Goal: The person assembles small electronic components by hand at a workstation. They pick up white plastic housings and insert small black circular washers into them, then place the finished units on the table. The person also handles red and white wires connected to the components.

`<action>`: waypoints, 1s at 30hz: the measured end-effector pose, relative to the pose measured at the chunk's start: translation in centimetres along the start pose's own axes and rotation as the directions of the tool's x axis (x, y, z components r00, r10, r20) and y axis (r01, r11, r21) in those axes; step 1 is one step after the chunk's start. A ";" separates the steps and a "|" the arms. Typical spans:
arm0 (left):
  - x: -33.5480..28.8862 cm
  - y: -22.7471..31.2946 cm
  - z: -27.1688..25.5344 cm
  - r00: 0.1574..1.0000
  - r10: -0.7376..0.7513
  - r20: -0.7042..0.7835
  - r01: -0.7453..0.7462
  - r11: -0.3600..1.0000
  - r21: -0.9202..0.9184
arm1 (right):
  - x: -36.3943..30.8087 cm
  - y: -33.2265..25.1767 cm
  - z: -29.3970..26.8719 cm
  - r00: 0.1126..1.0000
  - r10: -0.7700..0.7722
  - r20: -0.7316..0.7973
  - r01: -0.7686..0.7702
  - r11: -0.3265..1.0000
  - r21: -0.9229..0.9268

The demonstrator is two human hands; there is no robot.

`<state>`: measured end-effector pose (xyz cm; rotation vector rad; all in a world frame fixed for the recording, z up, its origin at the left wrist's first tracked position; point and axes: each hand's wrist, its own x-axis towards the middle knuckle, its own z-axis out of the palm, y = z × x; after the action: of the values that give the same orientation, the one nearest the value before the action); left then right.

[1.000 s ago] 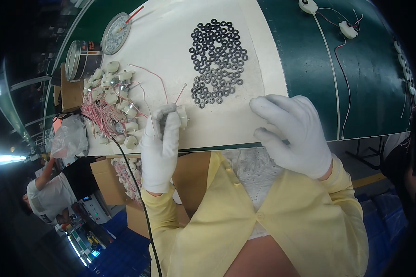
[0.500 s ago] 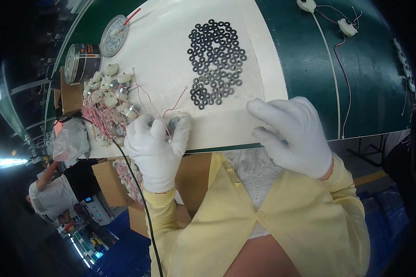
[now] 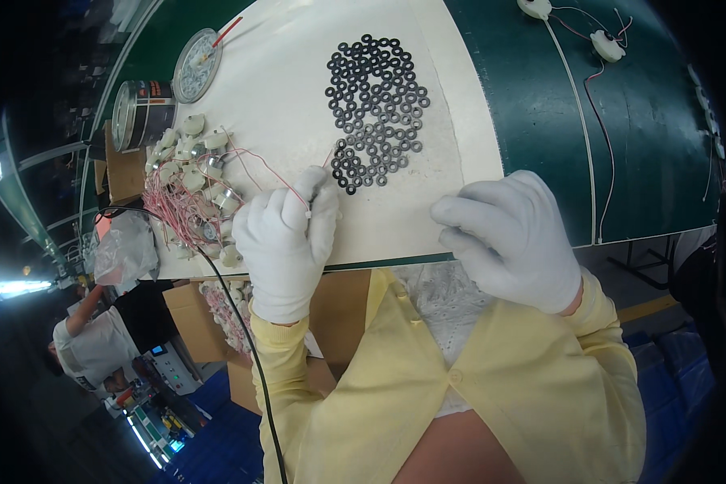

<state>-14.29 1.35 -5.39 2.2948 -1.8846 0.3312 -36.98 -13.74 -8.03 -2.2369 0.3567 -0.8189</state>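
Note:
Both my hands wear white gloves and yellow sleeves. My left hand (image 3: 286, 234) is closed around a small round part with thin red wires (image 3: 276, 171) that trail back to a heap of the same white wired parts (image 3: 192, 189) at the mat's left. My right hand (image 3: 512, 234) rests curled at the near edge of the white mat (image 3: 298, 97); I cannot tell whether it holds anything. A spread of several small black rings (image 3: 375, 101) lies on the mat just beyond the two hands.
A metal tin (image 3: 141, 113) and a round lid with a red-handled tool (image 3: 198, 64) stand at the mat's far left. White parts with wires (image 3: 605, 44) lie on the green table at the right. A black cable (image 3: 242, 323) hangs below the table. Another person (image 3: 89, 347) works at lower left.
My left hand has drawn back from the heap toward the table's near edge, closing on a wired part. My right hand has barely moved.

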 end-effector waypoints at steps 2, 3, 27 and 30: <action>0.1 -0.2 0.4 0.998 -0.065 -0.004 0.064 0.987 -0.149 | -0.1 0.0 0.0 1.000 -0.007 -0.004 0.007 1.000 -0.015; 0.1 -0.2 0.6 0.995 -0.098 -0.001 0.095 0.970 -0.222 | -0.1 0.0 0.0 1.000 -0.010 -0.005 0.010 1.000 -0.022; 1.0 0.1 -1.4 0.992 -0.090 0.090 0.108 0.968 -0.225 | -0.5 0.2 -0.1 0.994 0.012 0.110 -0.012 1.000 -0.002; 0.4 0.4 -3.2 0.973 -0.079 0.219 0.113 0.983 -0.146 | -0.5 0.3 -0.1 0.995 0.006 0.102 -0.005 1.000 -0.004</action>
<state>-14.81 1.68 -2.17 2.3830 -1.8074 -0.0766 -37.43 -13.75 -8.41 -2.2704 0.3163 -0.6987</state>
